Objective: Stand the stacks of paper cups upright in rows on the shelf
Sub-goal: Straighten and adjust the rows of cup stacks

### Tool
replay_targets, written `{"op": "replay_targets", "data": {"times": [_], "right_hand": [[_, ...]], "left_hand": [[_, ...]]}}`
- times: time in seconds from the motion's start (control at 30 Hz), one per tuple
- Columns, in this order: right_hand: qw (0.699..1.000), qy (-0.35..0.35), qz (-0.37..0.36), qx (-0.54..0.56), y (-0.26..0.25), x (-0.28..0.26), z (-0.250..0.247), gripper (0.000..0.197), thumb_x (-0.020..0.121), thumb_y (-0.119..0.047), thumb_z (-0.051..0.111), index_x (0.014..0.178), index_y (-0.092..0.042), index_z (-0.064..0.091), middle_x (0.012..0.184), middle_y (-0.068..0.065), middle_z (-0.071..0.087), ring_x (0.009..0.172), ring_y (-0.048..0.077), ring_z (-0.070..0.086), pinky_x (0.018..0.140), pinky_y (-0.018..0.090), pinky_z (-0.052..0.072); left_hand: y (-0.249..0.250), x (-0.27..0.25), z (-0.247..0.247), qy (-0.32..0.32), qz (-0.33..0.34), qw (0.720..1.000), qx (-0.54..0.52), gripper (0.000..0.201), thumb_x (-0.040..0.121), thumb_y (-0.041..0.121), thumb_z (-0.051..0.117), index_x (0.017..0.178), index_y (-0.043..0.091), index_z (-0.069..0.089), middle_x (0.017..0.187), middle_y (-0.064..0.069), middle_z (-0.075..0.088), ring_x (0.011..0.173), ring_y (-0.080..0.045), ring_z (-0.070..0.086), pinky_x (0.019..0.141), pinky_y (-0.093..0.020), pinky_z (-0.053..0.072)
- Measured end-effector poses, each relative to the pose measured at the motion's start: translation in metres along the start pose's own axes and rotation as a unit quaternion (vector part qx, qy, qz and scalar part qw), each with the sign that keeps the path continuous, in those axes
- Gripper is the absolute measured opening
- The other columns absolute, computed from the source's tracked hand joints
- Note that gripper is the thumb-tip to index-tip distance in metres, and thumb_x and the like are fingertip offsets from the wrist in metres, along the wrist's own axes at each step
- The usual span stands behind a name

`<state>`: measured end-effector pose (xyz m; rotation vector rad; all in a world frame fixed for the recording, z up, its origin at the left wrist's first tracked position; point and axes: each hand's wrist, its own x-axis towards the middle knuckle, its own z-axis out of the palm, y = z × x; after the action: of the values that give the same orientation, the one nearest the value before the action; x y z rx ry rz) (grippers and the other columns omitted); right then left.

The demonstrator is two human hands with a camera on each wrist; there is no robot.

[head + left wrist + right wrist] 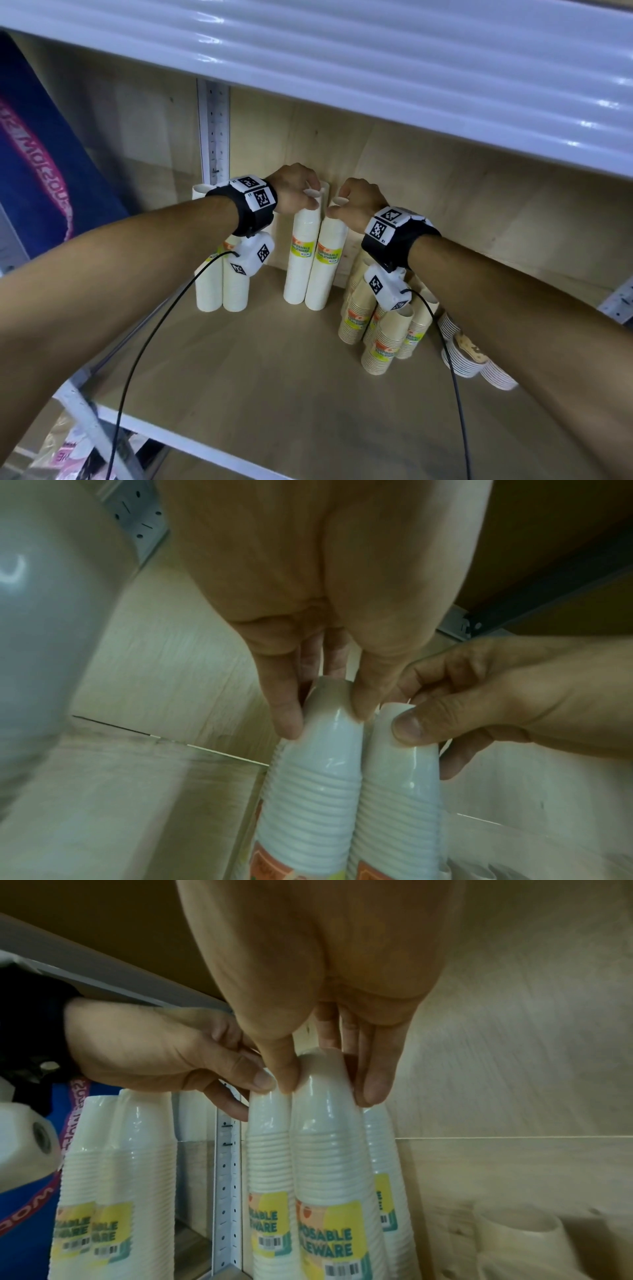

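Note:
Two tall white paper cup stacks with yellow labels stand upright side by side on the wooden shelf (267, 383), near its back wall. My left hand (310, 197) pinches the top of the left stack (298, 260) from above; in the left wrist view its fingers (289, 718) curl round that stack's top cup (318, 777). My right hand (339, 205) pinches the top of the right stack (324, 270), and the right wrist view shows that hand (330, 1085) round the stack (329, 1137). The two stacks touch.
More white stacks (221, 291) stand upright at the back left beside a perforated metal post (214, 137). Tan cup stacks (380, 332) cluster at the right, and white stacks (469, 359) lie on their sides further right. A glossy white shelf (342, 51) hangs close overhead.

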<state>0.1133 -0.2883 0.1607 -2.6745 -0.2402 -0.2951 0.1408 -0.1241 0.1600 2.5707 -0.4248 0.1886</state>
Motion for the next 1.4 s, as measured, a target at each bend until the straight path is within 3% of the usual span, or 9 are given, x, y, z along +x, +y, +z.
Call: {"op": "replay_targets", "data": {"times": [0.13, 0.33, 0.47, 0.7, 0.83, 1.07, 1.17, 1.3, 1.4], "right_hand": [[1.000, -0.003, 0.000, -0.015, -0.001, 0.000, -0.003, 0.041, 0.079, -0.033, 0.074, 0.112, -0.013, 0.059, 0.115, 0.005, 0.060, 0.103, 0.024, 0.059, 0.085, 0.036, 0.052], [0.999, 0.029, -0.017, -0.030, -0.012, 0.003, -0.012, 0.044, 0.083, -0.039, 0.071, 0.114, -0.010, 0.061, 0.115, 0.008, 0.061, 0.105, 0.026, 0.060, 0.087, 0.036, 0.052], [0.998, 0.047, -0.030, -0.041, -0.022, 0.012, -0.013, 0.045, 0.082, -0.039, 0.069, 0.118, -0.014, 0.060, 0.123, 0.005, 0.056, 0.112, 0.021, 0.055, 0.084, 0.028, 0.046], [0.995, 0.031, -0.088, -0.029, -0.058, 0.019, -0.001, 0.046, 0.084, -0.038, 0.067, 0.121, -0.013, 0.059, 0.124, 0.008, 0.053, 0.113, 0.023, 0.054, 0.088, 0.029, 0.045], [0.993, 0.014, -0.114, -0.011, -0.081, 0.021, 0.018, 0.048, 0.081, -0.043, 0.069, 0.120, -0.017, 0.058, 0.121, 0.006, 0.054, 0.110, 0.022, 0.055, 0.082, 0.025, 0.042], [0.985, -0.050, -0.165, -0.015, -0.115, 0.015, 0.048, 0.062, 0.085, -0.044, 0.068, 0.136, -0.014, 0.050, 0.134, 0.010, 0.054, 0.121, 0.025, 0.054, 0.096, 0.029, 0.046], [0.983, -0.074, -0.169, -0.019, -0.123, 0.013, 0.057, 0.060, 0.085, -0.041, 0.068, 0.135, -0.012, 0.051, 0.132, 0.009, 0.056, 0.119, 0.025, 0.056, 0.092, 0.027, 0.046], [0.981, -0.090, -0.170, -0.014, -0.127, 0.009, 0.063, 0.053, 0.086, -0.034, 0.068, 0.133, -0.012, 0.052, 0.136, 0.007, 0.055, 0.121, 0.026, 0.055, 0.085, 0.024, 0.043], [0.981, -0.089, -0.173, -0.012, -0.125, 0.005, 0.064, 0.045, 0.088, -0.026, 0.066, 0.128, -0.011, 0.054, 0.133, 0.007, 0.057, 0.116, 0.025, 0.057, 0.081, 0.025, 0.044]], "left_hand": [[-0.001, 0.000, 0.000, -0.003, -0.009, 1.000, -0.012, 0.037, 0.085, 0.024, 0.072, 0.119, 0.016, 0.062, 0.119, -0.005, 0.062, 0.107, -0.024, 0.060, 0.091, -0.038, 0.053], [0.004, -0.003, -0.012, -0.008, -0.003, 1.000, -0.004, 0.046, 0.084, 0.036, 0.073, 0.126, 0.021, 0.059, 0.116, -0.001, 0.062, 0.103, -0.021, 0.061, 0.084, -0.030, 0.051], [0.005, -0.008, -0.035, -0.003, -0.010, 1.000, 0.020, 0.050, 0.078, 0.051, 0.072, 0.120, 0.027, 0.061, 0.112, 0.005, 0.056, 0.100, -0.016, 0.059, 0.085, -0.029, 0.050], [-0.023, -0.025, -0.081, 0.026, -0.061, 0.993, 0.102, 0.040, 0.086, 0.045, 0.068, 0.122, 0.027, 0.061, 0.129, 0.001, 0.053, 0.119, -0.022, 0.052, 0.098, -0.034, 0.044], [-0.048, -0.038, -0.097, 0.021, -0.106, 0.987, 0.117, 0.042, 0.085, 0.046, 0.069, 0.120, 0.025, 0.063, 0.130, -0.002, 0.054, 0.117, -0.024, 0.053, 0.094, -0.032, 0.045], [-0.080, -0.067, -0.096, 0.001, -0.150, 0.979, 0.138, 0.052, 0.091, 0.046, 0.062, 0.135, 0.021, 0.055, 0.142, -0.003, 0.044, 0.129, -0.024, 0.045, 0.098, -0.030, 0.040], [-0.087, -0.076, -0.088, -0.012, -0.160, 0.978, 0.132, 0.054, 0.090, 0.045, 0.064, 0.137, 0.022, 0.053, 0.147, -0.002, 0.041, 0.132, -0.022, 0.043, 0.103, -0.032, 0.039], [-0.091, -0.084, -0.080, -0.017, -0.153, 0.982, 0.106, 0.055, 0.088, 0.032, 0.070, 0.137, 0.020, 0.051, 0.145, -0.002, 0.041, 0.130, -0.023, 0.044, 0.092, -0.027, 0.038], [-0.095, -0.089, -0.074, -0.009, -0.142, 0.986, 0.090, 0.048, 0.087, 0.026, 0.071, 0.131, 0.020, 0.055, 0.139, -0.002, 0.047, 0.122, -0.024, 0.049, 0.089, -0.030, 0.044]]}}
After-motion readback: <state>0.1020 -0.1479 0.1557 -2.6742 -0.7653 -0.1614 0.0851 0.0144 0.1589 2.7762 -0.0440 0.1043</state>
